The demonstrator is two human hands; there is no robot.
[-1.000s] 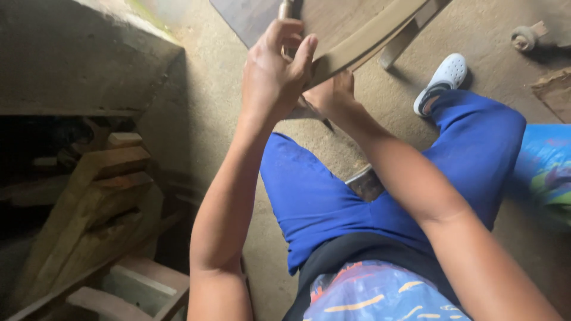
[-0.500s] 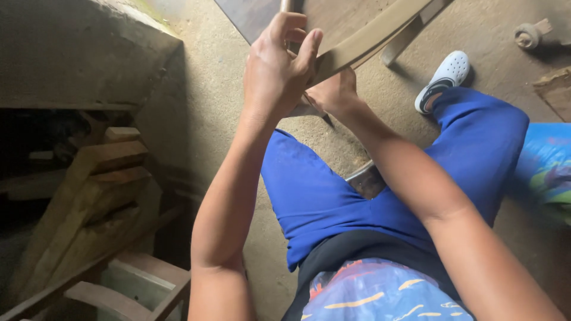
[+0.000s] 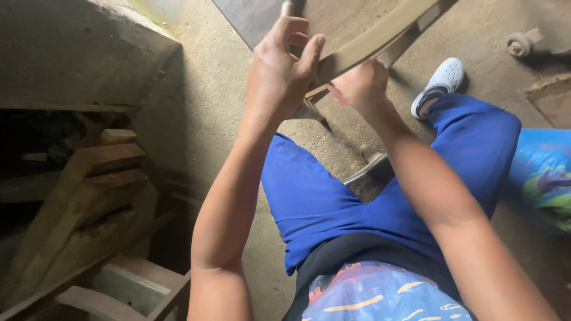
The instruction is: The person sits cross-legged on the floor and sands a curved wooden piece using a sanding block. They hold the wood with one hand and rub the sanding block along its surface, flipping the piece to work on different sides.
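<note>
A curved wooden furniture piece (image 3: 380, 32) with a dark board behind it is held up in front of me, over the concrete floor. My left hand (image 3: 279, 71) wraps its fingers over the near end of the curved rail. My right hand (image 3: 360, 86) grips the wood just below the rail, beside the left hand. I sit with blue trousers (image 3: 333, 202) on; one leg stretches out to a white shoe (image 3: 439, 83).
Stacked wooden frame parts (image 3: 89, 196) lie at the left under a concrete ledge (image 3: 83, 53). A wooden chair frame (image 3: 125, 285) sits at bottom left. A metal tool head (image 3: 369, 175) lies between my legs. Blue patterned cloth (image 3: 544, 178) is at the right.
The view has shifted slightly; both hands keep their grip on the curved wood, which sits a little lower and nearer in frame.
</note>
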